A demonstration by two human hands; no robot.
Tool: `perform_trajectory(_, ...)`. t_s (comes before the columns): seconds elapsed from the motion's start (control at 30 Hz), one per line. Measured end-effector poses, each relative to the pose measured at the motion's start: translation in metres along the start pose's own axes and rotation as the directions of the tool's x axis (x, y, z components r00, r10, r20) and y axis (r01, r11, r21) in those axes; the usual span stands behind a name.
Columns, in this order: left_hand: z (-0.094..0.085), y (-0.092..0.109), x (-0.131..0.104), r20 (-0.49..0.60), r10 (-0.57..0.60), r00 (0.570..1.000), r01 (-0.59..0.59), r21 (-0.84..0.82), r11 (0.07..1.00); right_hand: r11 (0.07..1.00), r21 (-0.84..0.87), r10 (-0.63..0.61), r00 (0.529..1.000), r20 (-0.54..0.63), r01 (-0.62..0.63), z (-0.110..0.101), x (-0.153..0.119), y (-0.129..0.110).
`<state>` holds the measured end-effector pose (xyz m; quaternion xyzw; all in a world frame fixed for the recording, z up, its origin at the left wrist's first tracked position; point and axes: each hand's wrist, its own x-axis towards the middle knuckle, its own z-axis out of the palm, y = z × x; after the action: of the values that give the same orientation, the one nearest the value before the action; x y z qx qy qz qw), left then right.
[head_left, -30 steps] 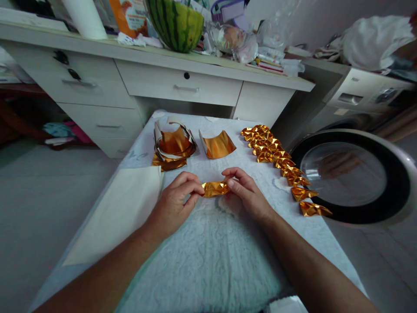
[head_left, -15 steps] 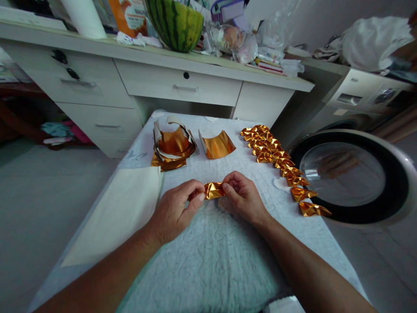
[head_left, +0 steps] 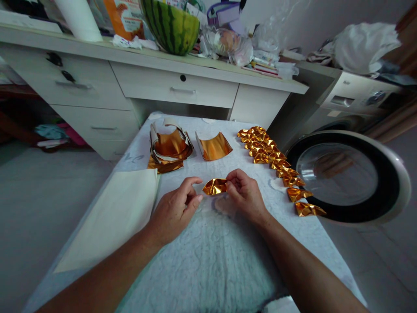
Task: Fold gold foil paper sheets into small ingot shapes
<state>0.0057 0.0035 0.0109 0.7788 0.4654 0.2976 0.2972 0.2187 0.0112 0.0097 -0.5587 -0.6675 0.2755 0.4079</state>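
Observation:
A folded gold foil paper (head_left: pixel 215 186) with a pointed left end is pinched at its right end by my right hand (head_left: pixel 245 191). Just left of the pointed end, my left hand (head_left: pixel 177 211) has thumb and forefinger apart with nothing between them. Beyond my hands lies a single curved sheet of gold foil paper (head_left: pixel 215 147). To its left a stack of curled gold foil sheets (head_left: pixel 171 145) rests on the table. Several folded gold foil pieces (head_left: pixel 272 158) form a slanting row at the right.
A pale flat sheet (head_left: pixel 110 217) lies along the left of the cloth-covered table (head_left: pixel 208 269). Behind stands a white desk (head_left: pixel 176 87) with a cut watermelon (head_left: pixel 172 28) on it. The open round door (head_left: pixel 345 178) of a washing machine sits by the right table edge.
My left hand has let go of the folded foil paper's left end, which now comes to a point. The right hand still pinches the other end. The view has shifted slightly.

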Motion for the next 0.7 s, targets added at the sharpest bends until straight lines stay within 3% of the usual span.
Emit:
perform_trajectory(0.17, 0.003, -0.005, 0.0, 0.025, 0.023, 0.999, -0.024, 0.041, 0.999, 0.978, -0.208, -0.053, 0.98, -0.192, 0.012, -0.024, 0.013, 0.011)
perform_trajectory(0.27, 0.004, -0.006, 0.0, 0.036, 0.028, 0.999, -0.03, 0.05, 0.998, 0.911, -0.412, -0.174, 0.917, -0.358, 0.012, -0.048, 0.022, 0.022)
perform_trajectory(0.37, 0.004, -0.006, 0.0, 0.038, 0.019, 0.999, -0.021, 0.051, 0.998, 0.861, -0.499, -0.186, 0.855, -0.485, -0.095, -0.073, 0.027, 0.036)
perform_trajectory(0.5, 0.005, -0.008, 0.0, 0.037, 0.025, 0.999, -0.026, 0.035, 0.999, 0.801, -0.549, -0.101, 0.849, -0.519, -0.241, -0.095, 0.03, 0.052)
perform_trajectory(0.7, 0.007, -0.014, -0.001, 0.052, 0.068, 0.996, -0.072, 0.077, 0.994, 0.66, -0.656, -0.042, 0.855, -0.517, -0.365, -0.1, 0.033, 0.066)
